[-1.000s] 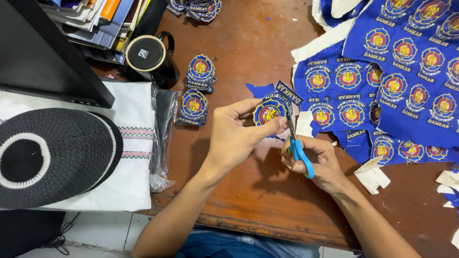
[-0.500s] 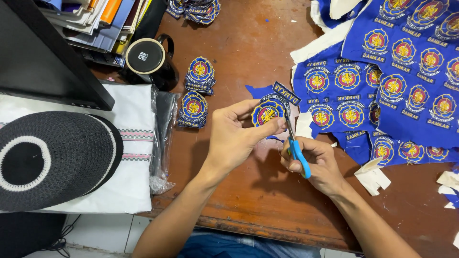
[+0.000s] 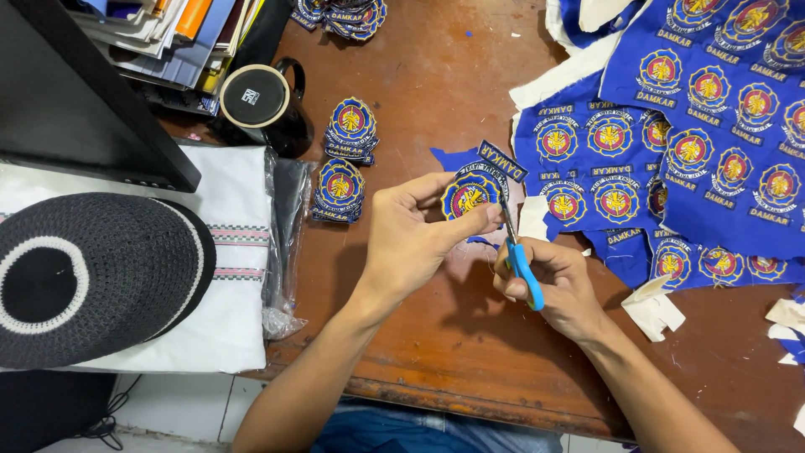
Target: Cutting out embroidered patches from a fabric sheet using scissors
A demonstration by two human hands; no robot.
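Observation:
My left hand [image 3: 415, 233] pinches a round embroidered patch [image 3: 468, 191], blue with a yellow and red emblem, a small blue strip still attached at its upper right. My right hand [image 3: 560, 281] grips small scissors with blue handles [image 3: 521, 267]; the blades point up and meet the patch's right edge. Both hands hover above a brown wooden table [image 3: 436, 335]. Just right of the hands lies a large blue cloth sheet [image 3: 713, 134] covered with several uncut patches of the same kind.
Two stacks of cut patches [image 3: 345, 159] lie left of my hands, another pile [image 3: 340, 15] at the far edge. A black mug [image 3: 264, 105], stacked books [image 3: 168, 33], a dark monitor [image 3: 75, 101], folded white cloth [image 3: 226, 277] and a black-and-white knitted cap [image 3: 75, 277] fill the left. White backing scraps [image 3: 654, 306] lie right.
The patch has turned slightly in my left hand and the scissors have shifted along its right edge. Both hands stay in much the same place.

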